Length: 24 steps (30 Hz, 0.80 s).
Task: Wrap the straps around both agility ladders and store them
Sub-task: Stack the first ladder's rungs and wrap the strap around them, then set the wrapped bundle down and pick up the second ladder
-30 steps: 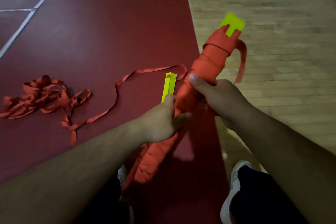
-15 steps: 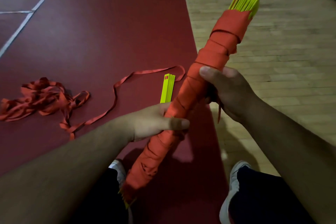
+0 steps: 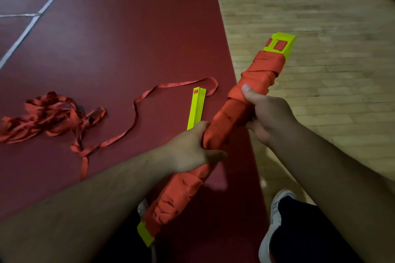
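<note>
I hold a wrapped agility ladder [image 3: 224, 117], a stack of yellow rungs bound all along in orange strap, slanting from lower left to upper right above the floor. My left hand [image 3: 192, 151] grips its middle, and my right hand [image 3: 267, 113] grips it higher up with the thumb pressed on the wrap. Yellow rung ends stick out at both ends. A second ladder's yellow rung stack [image 3: 197, 108] lies on the red floor beside it, its loose orange strap [image 3: 49, 115] trailing left into a tangled heap.
The red floor mat [image 3: 128, 38] with white lines fills the left side; a wooden floor [image 3: 320, 38] lies to the right. My shoes [image 3: 275, 215] and dark trouser legs show at the bottom, under the bundle.
The wrapped bundle has turned in my hands, so the flat face of the top rung now shows. The loose strap end near my right hand is no longer seen.
</note>
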Tool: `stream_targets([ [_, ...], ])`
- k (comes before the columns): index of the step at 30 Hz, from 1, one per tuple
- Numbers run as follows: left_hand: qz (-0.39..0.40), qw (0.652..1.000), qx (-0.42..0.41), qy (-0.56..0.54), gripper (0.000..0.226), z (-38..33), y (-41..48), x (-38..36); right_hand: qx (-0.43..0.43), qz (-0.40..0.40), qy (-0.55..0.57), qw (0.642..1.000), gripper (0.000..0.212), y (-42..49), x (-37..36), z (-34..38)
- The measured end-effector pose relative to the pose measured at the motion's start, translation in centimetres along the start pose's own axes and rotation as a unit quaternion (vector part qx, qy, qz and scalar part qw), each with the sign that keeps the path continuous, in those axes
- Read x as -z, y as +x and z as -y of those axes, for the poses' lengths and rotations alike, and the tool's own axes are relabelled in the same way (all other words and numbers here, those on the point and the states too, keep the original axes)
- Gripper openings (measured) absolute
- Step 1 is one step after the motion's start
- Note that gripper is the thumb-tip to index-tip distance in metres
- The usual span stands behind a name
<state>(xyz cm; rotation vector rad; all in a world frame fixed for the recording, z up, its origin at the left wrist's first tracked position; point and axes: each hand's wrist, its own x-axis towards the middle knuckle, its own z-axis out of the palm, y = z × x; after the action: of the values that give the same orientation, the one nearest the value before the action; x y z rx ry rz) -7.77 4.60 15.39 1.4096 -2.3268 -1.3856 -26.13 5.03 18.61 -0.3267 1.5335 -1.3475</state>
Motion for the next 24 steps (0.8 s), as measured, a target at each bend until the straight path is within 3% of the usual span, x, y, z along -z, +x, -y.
stream_targets([
  [5,-0.024,0.999,-0.003,0.021,0.049,0.8,0.5,-0.5,-0.002,0.002,-0.032,0.999,0.029,1.1,0.6,0.0],
  [9,-0.003,0.999,0.024,0.022,0.063,1.8,0.9,-1.1,-0.008,-0.021,-0.035,0.999,0.017,2.5,0.6,-2.0],
  [11,0.025,0.999,0.048,-0.008,0.059,2.9,1.2,-1.8,-0.018,-0.028,-0.045,0.998,0.014,3.3,1.0,-3.4],
  [15,0.063,0.993,0.079,-0.063,0.073,4.6,2.4,-3.6,-0.004,-0.055,-0.101,0.993,0.034,5.1,1.6,-5.9],
  [19,0.059,0.991,0.106,-0.062,0.066,5.9,5.0,-6.7,-0.023,-0.103,-0.158,0.982,0.061,7.9,1.9,-8.3],
  [24,0.091,0.986,0.126,-0.057,0.044,7.3,6.9,-11.5,-0.057,-0.142,-0.172,0.973,0.037,11.4,3.8,-11.9],
])
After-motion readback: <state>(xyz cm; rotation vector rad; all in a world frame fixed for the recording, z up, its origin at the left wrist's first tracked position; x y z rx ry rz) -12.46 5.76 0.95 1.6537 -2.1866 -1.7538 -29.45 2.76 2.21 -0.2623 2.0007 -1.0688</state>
